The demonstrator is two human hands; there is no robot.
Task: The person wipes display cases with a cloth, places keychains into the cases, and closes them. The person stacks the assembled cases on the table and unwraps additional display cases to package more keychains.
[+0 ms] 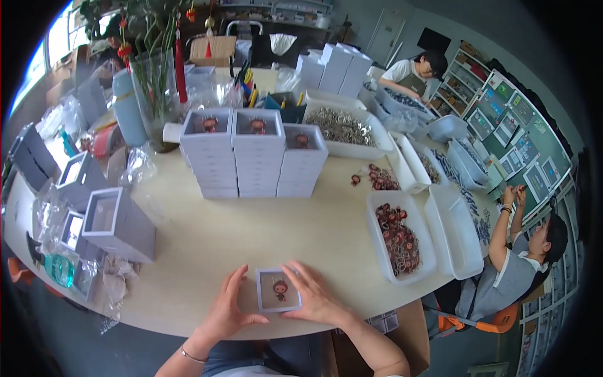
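A small white-framed display box (260,291) lies on the table in front of me, with a clear window. Behind the window is a little figure keychain (280,289) with a dark red hood. My right hand (317,300) spans the box's right side, fingertips at its top edge and thumb along its bottom edge. To the left of the box, my left hand (227,309) is open, its thumb and fingers curved apart, with a small gap to the frame.
Stacked filled boxes (254,157) stand behind; more boxes (119,223) are at left. On the right are a bin of red figure keychains (402,242), a white bin (453,232) and a tray of metal rings (342,127). Two people (512,276) (411,75) work at right.
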